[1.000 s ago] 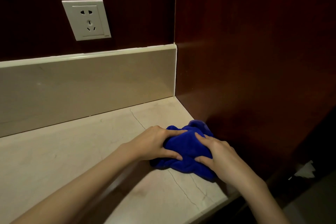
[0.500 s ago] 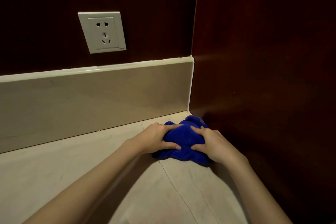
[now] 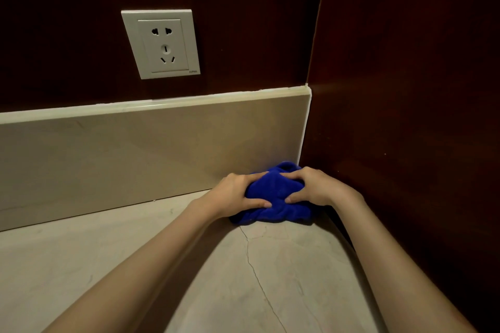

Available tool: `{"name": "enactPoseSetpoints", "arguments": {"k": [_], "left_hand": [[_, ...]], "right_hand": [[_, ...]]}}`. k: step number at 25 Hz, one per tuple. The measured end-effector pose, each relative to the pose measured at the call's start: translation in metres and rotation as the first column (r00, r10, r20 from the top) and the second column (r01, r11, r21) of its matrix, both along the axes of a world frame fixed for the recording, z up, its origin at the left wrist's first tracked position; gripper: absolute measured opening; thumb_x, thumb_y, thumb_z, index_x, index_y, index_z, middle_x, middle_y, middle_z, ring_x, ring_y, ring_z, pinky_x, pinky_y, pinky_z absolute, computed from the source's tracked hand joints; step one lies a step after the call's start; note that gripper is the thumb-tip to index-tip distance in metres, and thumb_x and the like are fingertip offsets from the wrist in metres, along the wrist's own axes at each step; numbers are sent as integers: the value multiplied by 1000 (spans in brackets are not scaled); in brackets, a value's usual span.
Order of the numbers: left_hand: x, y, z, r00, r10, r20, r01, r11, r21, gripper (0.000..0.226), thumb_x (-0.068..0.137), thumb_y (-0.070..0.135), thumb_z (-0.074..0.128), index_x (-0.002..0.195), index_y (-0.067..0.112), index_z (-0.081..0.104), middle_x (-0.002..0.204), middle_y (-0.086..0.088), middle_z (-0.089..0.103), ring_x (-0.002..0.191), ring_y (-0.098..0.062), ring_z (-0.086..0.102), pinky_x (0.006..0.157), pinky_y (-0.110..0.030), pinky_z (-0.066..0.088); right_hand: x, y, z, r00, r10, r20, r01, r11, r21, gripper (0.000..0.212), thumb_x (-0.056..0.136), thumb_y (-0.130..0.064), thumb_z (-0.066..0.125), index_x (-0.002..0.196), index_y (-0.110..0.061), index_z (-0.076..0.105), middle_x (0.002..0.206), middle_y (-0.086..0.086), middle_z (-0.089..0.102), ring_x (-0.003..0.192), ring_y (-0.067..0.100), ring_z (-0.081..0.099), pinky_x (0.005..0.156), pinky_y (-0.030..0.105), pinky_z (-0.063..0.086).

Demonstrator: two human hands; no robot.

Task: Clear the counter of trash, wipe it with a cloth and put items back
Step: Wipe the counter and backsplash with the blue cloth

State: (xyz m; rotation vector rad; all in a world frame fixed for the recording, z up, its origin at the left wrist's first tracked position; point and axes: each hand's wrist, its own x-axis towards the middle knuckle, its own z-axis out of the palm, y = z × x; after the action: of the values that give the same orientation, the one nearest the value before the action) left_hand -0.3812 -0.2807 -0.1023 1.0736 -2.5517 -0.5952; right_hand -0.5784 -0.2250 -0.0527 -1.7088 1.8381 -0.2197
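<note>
A socket [image 3: 160, 44] sits above the backsplash [image 3: 135, 143]. Both hands, left [image 3: 235, 193] and right [image 3: 315, 186], grip the cloth [image 3: 276, 194] with curled fingers in the counter [image 3: 189, 265] corner.

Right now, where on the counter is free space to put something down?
The counter is bare left of the left hand, along the backsplash, and in front between the forearms, where a crack runs. The far right corner is crowded: both hands grip the blue cloth, right hand beside the wooden wall.
</note>
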Motion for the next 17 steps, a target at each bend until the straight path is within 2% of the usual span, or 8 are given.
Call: {"name": "enactPoseSetpoints", "arguments": {"k": [6,17], "left_hand": [[1,0,3,999,32,-33,-30,998,53,75,78,55,69,143,30,42,126,1,65,111,-17,61,95,-29,47],[21,8,0,993,108,-38,-103,988,113,71,81,50,68,144,32,40,128,0,64,112,-18,60,96,-35,49]], "right_hand": [[-2,-14,3,999,45,26,-46,999,30,75,83,-17,71,146,-31,33,148,4,36,128,27,43,106,42,41],[14,-14,-3,993,98,60,-100,995,23,78,84,-18,70,147,-31,27,146,3,37,122,22,48,104,39,43]]}}
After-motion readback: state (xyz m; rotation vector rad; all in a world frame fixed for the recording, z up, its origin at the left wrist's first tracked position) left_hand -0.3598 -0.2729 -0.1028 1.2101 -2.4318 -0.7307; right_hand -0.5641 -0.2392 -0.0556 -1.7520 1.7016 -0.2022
